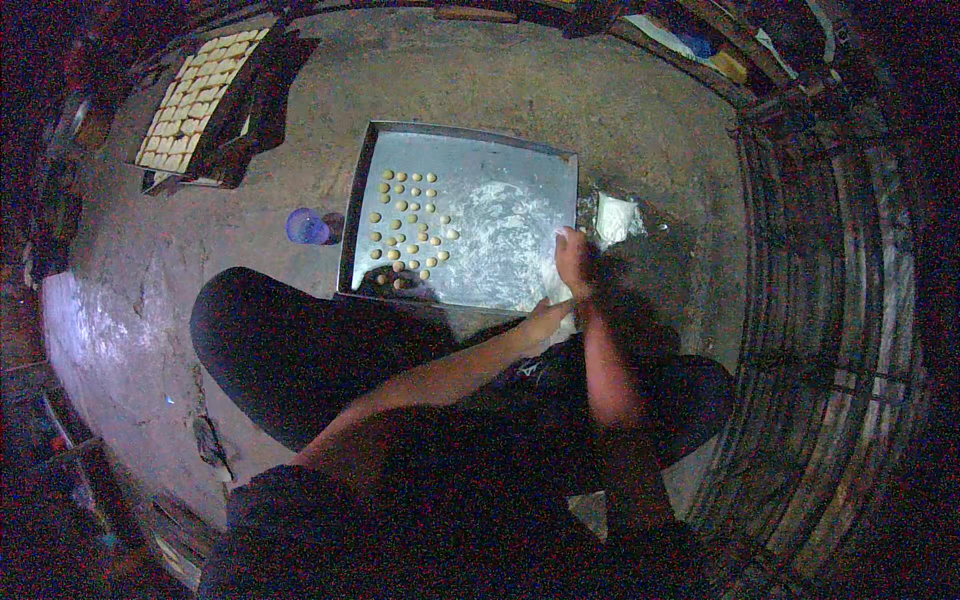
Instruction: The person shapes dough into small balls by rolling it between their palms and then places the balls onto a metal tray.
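Observation:
A large shallow metal tray (pixel 357 200) lies on the floor in front of my crossed legs. Several small round dough balls (pixel 412 219) are spread over its left half, and white flour (pixel 505 225) dusts its right half. My right hand (pixel 572 258) is over the tray's right edge, its fingers curled closed. My left hand (pixel 547 318) is closed at the near right corner, just below it. Something pale and whitish (pixel 556 286) shows between the two hands; blur and dim light hide what it is.
A white packet (pixel 617 219) with spilled powder lies right of the tray. A purple cup (pixel 307 227) stands to its left. At the far left, a tray holds rows of pale dough pieces (pixel 200 98). Long dark slats or poles (pixel 800 300) line the right side.

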`<state>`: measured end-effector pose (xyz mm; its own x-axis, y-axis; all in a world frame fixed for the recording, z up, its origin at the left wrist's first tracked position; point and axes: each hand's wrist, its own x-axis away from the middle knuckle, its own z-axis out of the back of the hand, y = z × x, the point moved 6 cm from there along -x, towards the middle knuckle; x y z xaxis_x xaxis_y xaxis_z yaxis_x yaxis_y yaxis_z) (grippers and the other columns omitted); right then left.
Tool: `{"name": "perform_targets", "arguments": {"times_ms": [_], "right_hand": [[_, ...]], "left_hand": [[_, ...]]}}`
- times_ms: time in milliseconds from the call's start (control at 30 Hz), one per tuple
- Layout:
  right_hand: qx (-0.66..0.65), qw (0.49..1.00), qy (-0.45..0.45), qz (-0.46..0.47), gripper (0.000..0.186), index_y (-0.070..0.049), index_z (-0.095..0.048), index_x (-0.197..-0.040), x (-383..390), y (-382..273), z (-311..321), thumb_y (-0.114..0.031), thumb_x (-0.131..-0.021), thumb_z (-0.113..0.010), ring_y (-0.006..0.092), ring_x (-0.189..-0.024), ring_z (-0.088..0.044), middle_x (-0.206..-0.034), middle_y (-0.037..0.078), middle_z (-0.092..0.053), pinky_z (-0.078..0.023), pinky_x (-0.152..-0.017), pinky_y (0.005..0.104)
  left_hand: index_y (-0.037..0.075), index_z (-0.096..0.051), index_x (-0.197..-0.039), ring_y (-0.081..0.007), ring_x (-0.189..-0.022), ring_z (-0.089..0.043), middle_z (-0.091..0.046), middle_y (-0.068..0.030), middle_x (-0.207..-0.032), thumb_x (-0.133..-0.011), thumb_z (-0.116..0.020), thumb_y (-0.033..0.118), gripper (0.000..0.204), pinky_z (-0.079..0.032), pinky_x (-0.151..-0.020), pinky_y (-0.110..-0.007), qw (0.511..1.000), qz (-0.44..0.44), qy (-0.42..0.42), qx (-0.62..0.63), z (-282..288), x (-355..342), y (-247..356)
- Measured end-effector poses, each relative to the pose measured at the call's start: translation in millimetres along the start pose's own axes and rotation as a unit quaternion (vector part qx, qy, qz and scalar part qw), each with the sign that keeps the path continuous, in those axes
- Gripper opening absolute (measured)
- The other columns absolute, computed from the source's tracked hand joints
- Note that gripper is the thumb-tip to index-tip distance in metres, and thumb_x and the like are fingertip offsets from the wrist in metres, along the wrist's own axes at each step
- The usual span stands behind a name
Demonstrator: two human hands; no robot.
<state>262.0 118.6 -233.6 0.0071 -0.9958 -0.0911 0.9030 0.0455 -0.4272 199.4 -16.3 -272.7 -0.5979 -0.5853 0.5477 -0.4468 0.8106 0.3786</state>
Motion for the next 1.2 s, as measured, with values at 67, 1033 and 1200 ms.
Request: {"name": "perform_targets", "arguments": {"times_ms": [67, 1033, 1200], "right_hand": [[-0.025, 1.000, -0.004, 0.011, 0.026, 0.001, -0.068, -0.105, -1.3, 9.8, -3.9, -0.021, -0.093, -0.060, 0.0432, -0.088, -0.068, -0.092, 0.026, -0.068, -0.053, -0.078, 0.0484], [-0.074, 0.992, -0.090, -0.055, 0.027, 0.000, -0.070, -0.093, -5.9, -2.2, 12.8, -0.025, -0.090, -0.062, 0.0455, -0.083, -0.065, -0.086, 0.025, -0.068, -0.051, -0.074, 0.0520], [-0.014, 1.000, 0.001, -0.014, 0.028, 0.000, -0.071, -0.095, -4.3, 10.3, 8.8, -0.027, -0.091, -0.062, 0.0453, -0.084, -0.066, -0.086, 0.024, -0.069, -0.052, -0.077, 0.0508]], "left_hand": [[-0.001, -0.042, -0.139, -0.0250, -0.109, -0.065, -0.061, -0.0120, -0.127, -0.098, -0.060, 0.026, 0.052, -0.054, -0.093, -0.040, 0.996, 0.057, 0.054, -0.040, 4.6, -7.4, -4.5], [0.009, -0.043, -0.142, -0.0220, -0.107, -0.063, -0.062, -0.0061, -0.123, -0.097, -0.056, 0.016, 0.047, -0.052, -0.092, -0.036, 0.988, -0.118, -0.072, -0.071, -37.9, 26.0, 36.8], [0.008, -0.041, -0.143, -0.0224, -0.113, -0.061, -0.060, -0.0069, -0.128, -0.099, -0.054, 0.019, 0.047, -0.051, -0.096, -0.037, 0.989, -0.105, -0.082, -0.068, -40.4, 32.5, 36.8]]}}
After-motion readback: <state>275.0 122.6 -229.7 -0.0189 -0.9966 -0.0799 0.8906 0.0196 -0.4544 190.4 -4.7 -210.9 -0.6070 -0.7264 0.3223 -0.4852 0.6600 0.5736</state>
